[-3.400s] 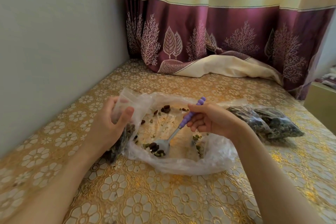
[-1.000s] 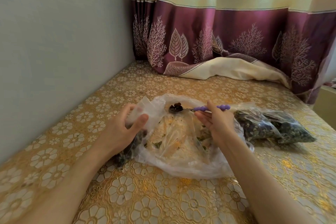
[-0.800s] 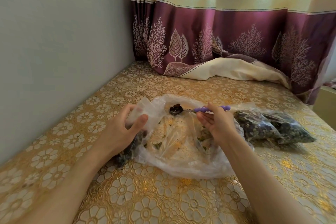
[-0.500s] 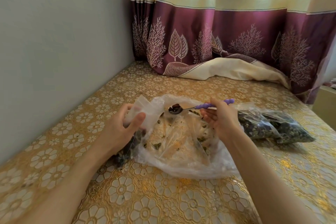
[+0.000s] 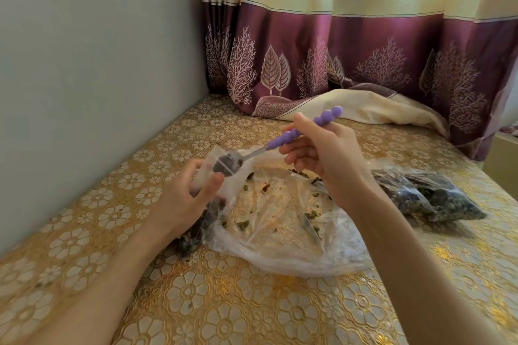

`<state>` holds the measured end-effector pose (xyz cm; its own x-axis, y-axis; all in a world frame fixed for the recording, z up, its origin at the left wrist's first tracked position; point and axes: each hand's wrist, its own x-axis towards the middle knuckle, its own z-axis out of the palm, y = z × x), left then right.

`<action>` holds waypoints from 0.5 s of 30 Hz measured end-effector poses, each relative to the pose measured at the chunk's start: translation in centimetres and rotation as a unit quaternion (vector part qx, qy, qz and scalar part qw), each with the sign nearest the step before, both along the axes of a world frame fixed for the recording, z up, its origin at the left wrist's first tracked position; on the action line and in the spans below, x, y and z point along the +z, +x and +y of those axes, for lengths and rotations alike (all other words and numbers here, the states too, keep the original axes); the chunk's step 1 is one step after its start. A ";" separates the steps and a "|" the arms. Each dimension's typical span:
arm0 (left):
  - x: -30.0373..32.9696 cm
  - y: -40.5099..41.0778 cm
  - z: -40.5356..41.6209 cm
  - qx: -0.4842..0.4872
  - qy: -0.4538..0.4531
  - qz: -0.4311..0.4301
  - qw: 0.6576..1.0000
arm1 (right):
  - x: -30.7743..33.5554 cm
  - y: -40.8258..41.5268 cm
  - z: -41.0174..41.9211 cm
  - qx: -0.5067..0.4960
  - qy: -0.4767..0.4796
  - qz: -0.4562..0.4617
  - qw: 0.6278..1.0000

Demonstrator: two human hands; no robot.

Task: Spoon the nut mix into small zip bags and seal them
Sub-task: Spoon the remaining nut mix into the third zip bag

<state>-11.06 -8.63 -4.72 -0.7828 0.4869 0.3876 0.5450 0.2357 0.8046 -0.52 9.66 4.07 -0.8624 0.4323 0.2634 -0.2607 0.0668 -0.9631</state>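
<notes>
At the small zip bag's (image 5: 208, 176) mouth, left hand (image 5: 186, 199) pinching it upright; right hand (image 5: 322, 154) grips purple-handled spoon (image 5: 283, 140), bowl loaded, inside the opening. Risk: floppy mouth folding, nuts spilling onto big plastic bag (image 5: 283, 232) beneath.

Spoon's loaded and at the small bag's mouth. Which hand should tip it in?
The right hand. It grips the purple-handled spoon, whose loaded bowl sits at the mouth of the small zip bag. The left hand holds that bag open and is better kept there.
</notes>
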 end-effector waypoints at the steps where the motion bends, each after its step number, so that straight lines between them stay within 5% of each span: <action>1: 0.0 0.0 0.0 0.000 0.000 -0.004 1.000 | 0.0 0.1 -0.3 0.008 0.020 0.008 1.000; 9: -0.1 -0.3 -0.1 0.017 0.003 0.009 1.000 | 0.2 0.2 0.3 0.049 0.057 0.037 0.996; 15: 0.0 -0.1 -0.2 0.019 -0.015 0.002 1.000 | -1.0 -0.2 3.0 -0.113 0.035 0.036 0.992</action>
<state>-11.19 -8.80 -4.70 -0.8000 0.4672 0.3763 0.5377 0.2801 0.7952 -0.76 12.67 3.08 -0.7235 0.5909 0.3569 -0.3000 0.1965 -0.9335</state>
